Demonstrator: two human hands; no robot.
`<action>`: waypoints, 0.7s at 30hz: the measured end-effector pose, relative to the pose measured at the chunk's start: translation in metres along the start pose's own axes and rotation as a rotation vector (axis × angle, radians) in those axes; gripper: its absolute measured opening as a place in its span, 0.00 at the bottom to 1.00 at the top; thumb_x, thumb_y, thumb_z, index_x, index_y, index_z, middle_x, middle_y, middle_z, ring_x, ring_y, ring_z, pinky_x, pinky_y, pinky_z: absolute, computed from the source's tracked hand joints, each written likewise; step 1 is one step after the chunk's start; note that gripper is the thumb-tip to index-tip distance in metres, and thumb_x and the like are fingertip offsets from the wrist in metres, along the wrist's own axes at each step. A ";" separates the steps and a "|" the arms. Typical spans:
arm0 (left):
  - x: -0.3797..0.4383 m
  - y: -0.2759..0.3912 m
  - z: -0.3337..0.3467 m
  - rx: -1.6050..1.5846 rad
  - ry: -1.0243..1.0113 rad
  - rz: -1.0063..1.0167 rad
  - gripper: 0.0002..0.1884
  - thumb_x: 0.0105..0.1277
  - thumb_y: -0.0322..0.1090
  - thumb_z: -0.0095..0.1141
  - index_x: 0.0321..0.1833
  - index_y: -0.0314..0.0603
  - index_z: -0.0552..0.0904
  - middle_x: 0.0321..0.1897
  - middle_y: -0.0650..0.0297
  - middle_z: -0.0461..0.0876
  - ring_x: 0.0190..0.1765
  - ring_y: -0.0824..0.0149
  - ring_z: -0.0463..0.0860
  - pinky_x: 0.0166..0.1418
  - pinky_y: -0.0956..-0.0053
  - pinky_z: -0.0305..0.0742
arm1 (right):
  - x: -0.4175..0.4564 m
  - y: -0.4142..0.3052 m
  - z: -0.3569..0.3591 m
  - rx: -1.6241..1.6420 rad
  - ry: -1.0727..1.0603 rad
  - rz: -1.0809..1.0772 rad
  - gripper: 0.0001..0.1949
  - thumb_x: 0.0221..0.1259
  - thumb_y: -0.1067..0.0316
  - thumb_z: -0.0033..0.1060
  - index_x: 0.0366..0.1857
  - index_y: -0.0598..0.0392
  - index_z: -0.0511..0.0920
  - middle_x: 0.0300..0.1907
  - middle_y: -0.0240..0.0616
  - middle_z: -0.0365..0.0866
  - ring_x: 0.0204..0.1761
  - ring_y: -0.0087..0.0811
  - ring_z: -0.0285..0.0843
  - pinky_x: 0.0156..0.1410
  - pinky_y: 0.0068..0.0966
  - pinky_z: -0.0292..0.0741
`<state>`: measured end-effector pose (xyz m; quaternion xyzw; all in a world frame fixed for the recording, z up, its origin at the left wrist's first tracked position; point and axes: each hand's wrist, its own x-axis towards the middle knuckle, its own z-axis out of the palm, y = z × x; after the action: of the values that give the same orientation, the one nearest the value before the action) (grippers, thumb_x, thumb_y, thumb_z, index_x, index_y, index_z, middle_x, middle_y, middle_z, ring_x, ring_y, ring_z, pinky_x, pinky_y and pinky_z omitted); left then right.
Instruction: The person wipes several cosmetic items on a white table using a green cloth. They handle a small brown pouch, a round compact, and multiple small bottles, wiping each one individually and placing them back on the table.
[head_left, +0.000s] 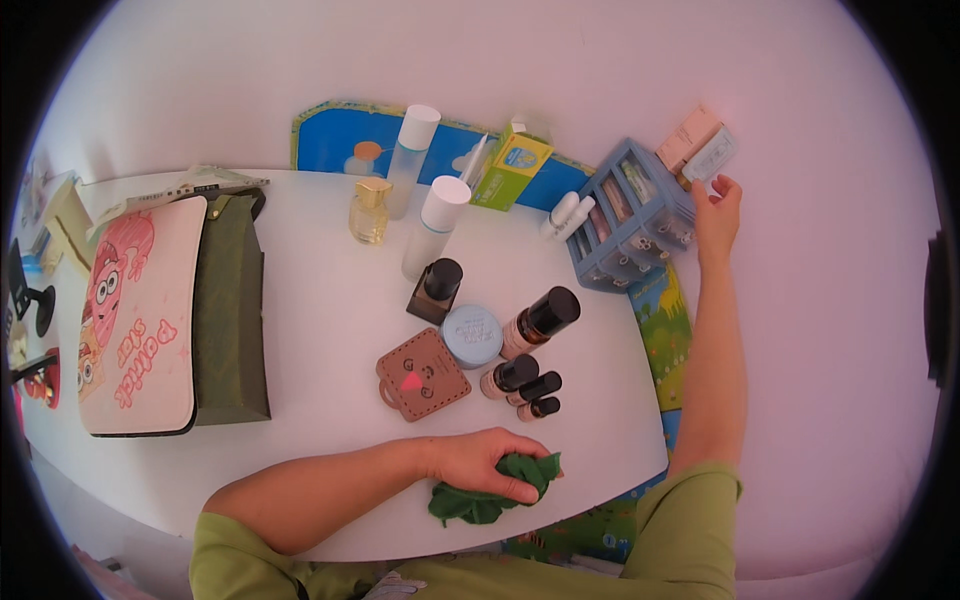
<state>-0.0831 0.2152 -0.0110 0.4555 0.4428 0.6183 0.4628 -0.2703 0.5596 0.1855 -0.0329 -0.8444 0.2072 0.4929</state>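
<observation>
My left hand (487, 461) is closed over a crumpled green cloth (469, 504) and presses it near the front edge of the white table. At the right, my right hand (718, 214) is raised beside a blue plastic mini drawer organizer (626, 225), fingers curled but apart. Its fingertips are close to a small pale pack (709, 159), and I cannot tell whether they touch it. A pink carton (688, 137) stands behind that pack. Black-capped bottles (540, 322), a round pale-blue tin (471, 336) and a brown bear-face case (424, 375) lie beyond my left hand.
White-capped bottles (436, 225), a gold-capped perfume bottle (369, 214) and a black-capped square bottle (435, 291) stand mid-table. A green-yellow carton (514, 166) and small white bottles (568, 217) are farther back. A cartoon-flap bag (142, 322) occupies the left side.
</observation>
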 end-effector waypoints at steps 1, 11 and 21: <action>0.000 0.000 0.000 -0.003 -0.001 -0.008 0.23 0.67 0.34 0.65 0.64 0.40 0.77 0.53 0.65 0.81 0.55 0.74 0.77 0.62 0.73 0.73 | 0.022 0.015 0.011 -0.047 -0.023 0.042 0.28 0.56 0.56 0.69 0.57 0.63 0.71 0.51 0.49 0.81 0.52 0.43 0.80 0.59 0.34 0.74; -0.002 0.001 -0.001 -0.045 -0.029 -0.084 0.24 0.68 0.35 0.63 0.66 0.40 0.74 0.56 0.65 0.80 0.56 0.74 0.76 0.63 0.75 0.72 | 0.066 0.027 0.057 -0.344 -0.089 0.391 0.41 0.44 0.52 0.76 0.57 0.72 0.66 0.55 0.64 0.78 0.57 0.55 0.78 0.63 0.39 0.74; 0.000 -0.003 -0.002 0.016 -0.027 -0.055 0.25 0.68 0.37 0.63 0.66 0.41 0.74 0.55 0.64 0.81 0.56 0.73 0.77 0.63 0.74 0.72 | 0.064 0.017 0.039 -0.136 -0.135 0.452 0.33 0.39 0.56 0.79 0.48 0.71 0.76 0.49 0.55 0.83 0.50 0.45 0.82 0.53 0.36 0.76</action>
<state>-0.0846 0.2154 -0.0143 0.4553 0.4539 0.5956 0.4817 -0.3384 0.5793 0.2151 -0.2400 -0.8586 0.2564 0.3734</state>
